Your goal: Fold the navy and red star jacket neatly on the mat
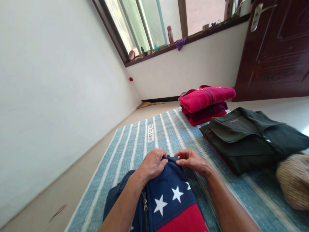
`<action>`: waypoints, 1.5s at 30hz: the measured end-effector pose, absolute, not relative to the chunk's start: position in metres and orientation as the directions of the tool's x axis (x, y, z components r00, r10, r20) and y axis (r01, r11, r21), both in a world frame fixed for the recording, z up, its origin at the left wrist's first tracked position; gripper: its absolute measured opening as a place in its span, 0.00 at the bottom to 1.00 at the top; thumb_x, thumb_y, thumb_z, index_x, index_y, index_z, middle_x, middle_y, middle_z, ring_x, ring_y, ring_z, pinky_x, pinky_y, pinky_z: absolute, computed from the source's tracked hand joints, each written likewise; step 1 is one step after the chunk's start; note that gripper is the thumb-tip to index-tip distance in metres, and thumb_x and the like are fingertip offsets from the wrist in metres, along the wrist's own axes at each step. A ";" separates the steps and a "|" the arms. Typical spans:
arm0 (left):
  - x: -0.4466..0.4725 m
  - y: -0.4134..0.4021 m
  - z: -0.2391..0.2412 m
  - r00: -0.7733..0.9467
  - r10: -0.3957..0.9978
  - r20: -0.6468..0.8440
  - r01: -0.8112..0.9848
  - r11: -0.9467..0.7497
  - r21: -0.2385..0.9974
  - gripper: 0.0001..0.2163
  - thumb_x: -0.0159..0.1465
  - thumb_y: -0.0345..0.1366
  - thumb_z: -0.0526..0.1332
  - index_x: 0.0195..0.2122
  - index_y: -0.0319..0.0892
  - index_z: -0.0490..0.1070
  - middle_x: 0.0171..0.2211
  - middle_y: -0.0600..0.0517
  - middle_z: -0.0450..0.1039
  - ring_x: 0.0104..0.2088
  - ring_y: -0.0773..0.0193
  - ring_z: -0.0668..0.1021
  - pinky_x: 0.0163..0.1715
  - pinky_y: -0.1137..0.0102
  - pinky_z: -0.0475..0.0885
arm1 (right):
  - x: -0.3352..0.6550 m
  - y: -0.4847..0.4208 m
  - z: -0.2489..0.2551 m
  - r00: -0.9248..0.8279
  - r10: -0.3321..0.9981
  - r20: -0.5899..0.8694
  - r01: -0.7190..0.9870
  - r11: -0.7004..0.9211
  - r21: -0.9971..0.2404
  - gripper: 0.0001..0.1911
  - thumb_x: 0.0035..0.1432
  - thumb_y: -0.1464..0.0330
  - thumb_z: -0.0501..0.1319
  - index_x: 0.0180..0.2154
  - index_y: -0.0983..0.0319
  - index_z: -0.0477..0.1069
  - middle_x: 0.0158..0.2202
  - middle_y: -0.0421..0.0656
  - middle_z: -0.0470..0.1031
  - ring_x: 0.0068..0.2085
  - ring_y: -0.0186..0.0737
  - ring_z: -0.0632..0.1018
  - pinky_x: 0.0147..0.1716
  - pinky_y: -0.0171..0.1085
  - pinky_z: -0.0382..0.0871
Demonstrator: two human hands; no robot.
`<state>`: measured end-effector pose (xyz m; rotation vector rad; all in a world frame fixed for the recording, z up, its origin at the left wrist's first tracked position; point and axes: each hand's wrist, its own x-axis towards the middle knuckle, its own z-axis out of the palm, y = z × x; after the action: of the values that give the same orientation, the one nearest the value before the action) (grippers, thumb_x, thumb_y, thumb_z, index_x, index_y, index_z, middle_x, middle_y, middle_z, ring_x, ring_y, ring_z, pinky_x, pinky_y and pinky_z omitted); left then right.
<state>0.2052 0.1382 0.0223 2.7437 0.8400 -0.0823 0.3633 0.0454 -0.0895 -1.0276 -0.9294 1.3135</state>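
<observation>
Here both hands pinch the far edge of a navy zip jacket point(173, 199). The left hand point(152, 165) is curled over the cloth with its fingers closed on the fold, and the right hand point(193, 161) nips the same edge just beside it with thumb and fingertips. The jacket has white stars, a red band near the camera and a zipper point(145, 203) down its left side. It lies close to the person on a blue striped mat point(135, 141), which carries a "With love" label point(150, 133) beyond the hands. To the right on the mat sits a folded dark green jacket point(251, 141), with a tan knitted piece point(293, 180) beside it. Farther off is a stack of folded pink and red garments point(205, 104), near a dark wooden door point(277, 51).
</observation>
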 end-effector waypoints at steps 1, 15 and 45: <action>0.206 0.138 0.022 0.824 0.549 -0.137 0.565 -0.788 0.245 0.05 0.56 0.30 0.56 0.29 0.42 0.71 0.31 0.51 0.74 0.34 0.63 0.74 0.36 0.70 0.66 | 0.363 0.045 -0.088 0.051 0.998 -0.034 -0.299 -0.018 -0.954 0.20 0.43 0.59 0.72 0.36 0.64 0.74 0.24 0.37 0.71 0.26 0.32 0.70 0.26 0.32 0.61; 0.173 0.157 0.047 0.756 0.654 0.024 0.571 -0.677 0.465 0.09 0.58 0.38 0.55 0.31 0.41 0.74 0.30 0.52 0.76 0.34 0.62 0.76 0.38 0.69 0.67 | 0.358 0.040 -0.078 0.065 0.996 -0.062 -0.227 -0.046 -0.973 0.17 0.45 0.57 0.69 0.26 0.65 0.72 0.21 0.37 0.68 0.24 0.31 0.66 0.26 0.33 0.58; 0.181 0.057 -0.006 0.773 0.574 0.269 0.591 -0.807 0.025 0.11 0.61 0.23 0.51 0.42 0.40 0.68 0.41 0.44 0.70 0.41 0.55 0.75 0.38 0.63 0.75 | 0.313 0.053 -0.072 0.240 0.932 0.270 0.185 0.229 -0.956 0.08 0.55 0.64 0.61 0.34 0.61 0.76 0.34 0.43 0.77 0.39 0.46 0.76 0.42 0.40 0.67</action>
<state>0.1810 0.0572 -0.0059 3.0149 0.9914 0.4259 0.3131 0.0528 -0.0721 -1.2403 -1.2287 0.7512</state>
